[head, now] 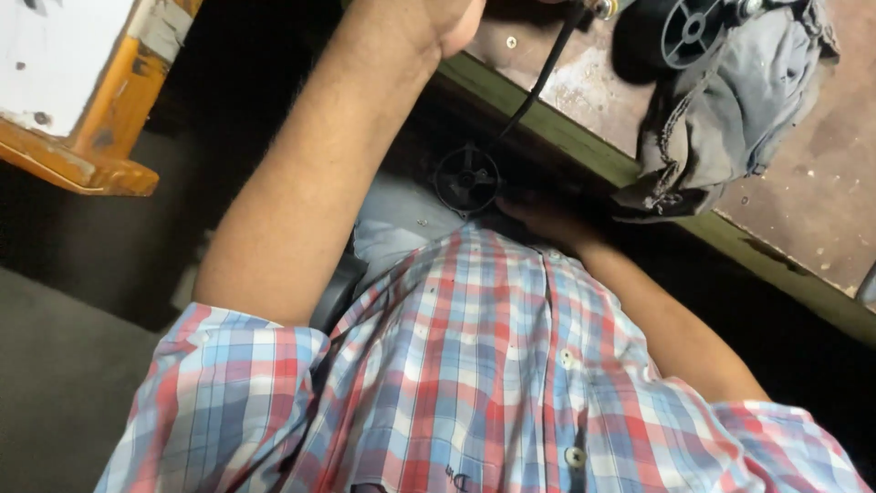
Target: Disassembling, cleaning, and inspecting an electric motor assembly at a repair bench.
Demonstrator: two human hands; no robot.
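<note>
Nearest the camera is the person's own plaid shirt, checked in red, blue and white, with pale buttons down the front. From its short sleeves both bare forearms reach away toward the table.

The right hand sits low in the shadow under the table edge, just beside a small round black fan wheel with spokes; whether the fingers touch it cannot be told, and its grip is too dark to read as spread or pressed together. A black cable runs from near the wheel up over the green table edge.

The left hand is up at the top border, at the table edge near the cable; only its heel shows, so its grip cannot be told.

Farther on, the brown, worn tabletop carries a crumpled grey cloth, and touching it at the top lies a larger black spoked wheel. Far left stands an orange and white wooden frame, bearing no label that can be made out.
</note>
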